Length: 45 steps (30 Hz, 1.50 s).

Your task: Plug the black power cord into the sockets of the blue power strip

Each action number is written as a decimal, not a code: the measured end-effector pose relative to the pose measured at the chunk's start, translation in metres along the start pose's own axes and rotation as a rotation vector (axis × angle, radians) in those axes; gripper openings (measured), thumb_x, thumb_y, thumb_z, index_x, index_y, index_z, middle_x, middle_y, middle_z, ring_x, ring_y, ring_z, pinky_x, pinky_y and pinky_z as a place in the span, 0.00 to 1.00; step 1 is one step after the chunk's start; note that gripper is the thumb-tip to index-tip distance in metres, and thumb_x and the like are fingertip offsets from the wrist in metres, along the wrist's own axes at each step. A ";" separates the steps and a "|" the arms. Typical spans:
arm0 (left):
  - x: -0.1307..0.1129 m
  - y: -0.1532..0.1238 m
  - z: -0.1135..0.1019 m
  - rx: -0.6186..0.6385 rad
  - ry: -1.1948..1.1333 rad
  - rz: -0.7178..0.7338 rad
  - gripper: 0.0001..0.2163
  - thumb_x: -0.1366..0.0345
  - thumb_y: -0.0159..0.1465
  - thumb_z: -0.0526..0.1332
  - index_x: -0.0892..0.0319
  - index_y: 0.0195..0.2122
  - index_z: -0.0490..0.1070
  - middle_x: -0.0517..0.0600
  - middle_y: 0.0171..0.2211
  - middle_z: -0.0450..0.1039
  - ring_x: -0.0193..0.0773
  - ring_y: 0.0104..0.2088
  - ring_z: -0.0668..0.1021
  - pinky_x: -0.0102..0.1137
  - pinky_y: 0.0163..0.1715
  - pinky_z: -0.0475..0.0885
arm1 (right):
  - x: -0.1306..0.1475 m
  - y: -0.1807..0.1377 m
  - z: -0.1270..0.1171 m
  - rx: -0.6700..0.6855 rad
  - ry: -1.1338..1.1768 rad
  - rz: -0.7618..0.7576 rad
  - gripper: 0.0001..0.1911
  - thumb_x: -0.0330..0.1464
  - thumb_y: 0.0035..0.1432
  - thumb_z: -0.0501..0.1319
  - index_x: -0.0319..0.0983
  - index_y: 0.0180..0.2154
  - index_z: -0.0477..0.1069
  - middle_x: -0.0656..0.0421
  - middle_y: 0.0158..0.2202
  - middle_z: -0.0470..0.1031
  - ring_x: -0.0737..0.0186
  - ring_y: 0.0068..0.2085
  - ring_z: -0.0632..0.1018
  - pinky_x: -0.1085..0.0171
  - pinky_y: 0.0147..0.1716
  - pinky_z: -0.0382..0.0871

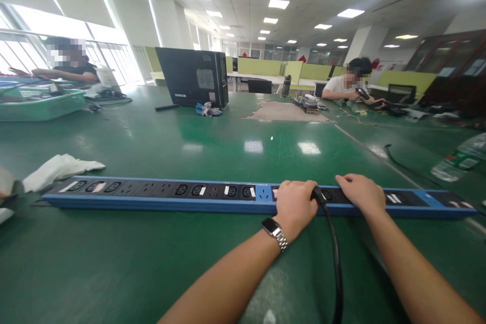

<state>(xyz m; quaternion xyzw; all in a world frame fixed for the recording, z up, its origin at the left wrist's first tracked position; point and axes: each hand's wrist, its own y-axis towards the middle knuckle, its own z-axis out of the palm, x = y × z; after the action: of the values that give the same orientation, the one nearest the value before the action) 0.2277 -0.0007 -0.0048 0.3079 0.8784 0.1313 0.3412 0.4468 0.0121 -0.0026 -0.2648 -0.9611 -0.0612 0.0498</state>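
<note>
A long blue power strip (159,197) with black sockets lies across the green table (228,142) in front of me. My left hand (296,205), a watch on its wrist, is closed in a fist round a black plug (317,193) pressed into a socket of the strip. A black cable (336,263) runs from the plug toward me. My right hand (360,193) rests palm down on the strip just right of the plug, fingers curled over its top.
A white cloth (61,168) lies at the strip's left end. A black computer case (193,77) stands mid-table, a green basket (41,104) far left, a plastic bottle (461,159) at right. Two seated people work at the far sides.
</note>
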 end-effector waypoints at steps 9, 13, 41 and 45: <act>0.026 -0.002 -0.069 -0.343 -0.404 -0.072 0.13 0.58 0.62 0.65 0.56 0.45 0.77 0.48 0.39 0.82 0.37 0.37 0.82 0.28 0.40 0.76 | -0.005 0.001 0.004 -0.044 0.039 -0.019 0.30 0.52 0.58 0.48 0.42 0.42 0.81 0.47 0.43 0.81 0.41 0.42 0.79 0.51 0.39 0.67; 0.090 -0.045 -0.131 -0.376 -0.145 -0.147 0.17 0.55 0.62 0.63 0.58 0.48 0.77 0.51 0.42 0.82 0.41 0.40 0.83 0.31 0.44 0.76 | -0.003 0.000 0.001 -0.002 0.031 -0.011 0.31 0.52 0.58 0.46 0.43 0.42 0.81 0.48 0.44 0.81 0.41 0.44 0.79 0.50 0.41 0.67; 0.079 -0.055 -0.112 -0.330 -0.203 -0.161 0.12 0.59 0.60 0.66 0.58 0.43 0.78 0.49 0.38 0.82 0.39 0.37 0.83 0.30 0.40 0.76 | -0.004 0.000 0.002 -0.014 0.009 -0.025 0.31 0.52 0.59 0.46 0.42 0.44 0.80 0.48 0.45 0.81 0.42 0.44 0.79 0.51 0.41 0.69; 0.073 -0.041 -0.090 -0.216 -0.136 -0.154 0.11 0.60 0.59 0.67 0.58 0.42 0.79 0.50 0.39 0.83 0.42 0.39 0.82 0.33 0.41 0.76 | -0.004 0.002 0.002 -0.020 0.066 -0.005 0.27 0.51 0.59 0.49 0.43 0.41 0.81 0.49 0.43 0.81 0.41 0.45 0.79 0.48 0.44 0.69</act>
<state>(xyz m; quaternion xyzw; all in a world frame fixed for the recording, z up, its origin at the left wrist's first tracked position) 0.1064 0.0119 0.0052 0.2091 0.8552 0.1773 0.4399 0.4511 0.0125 -0.0053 -0.2609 -0.9588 -0.0797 0.0788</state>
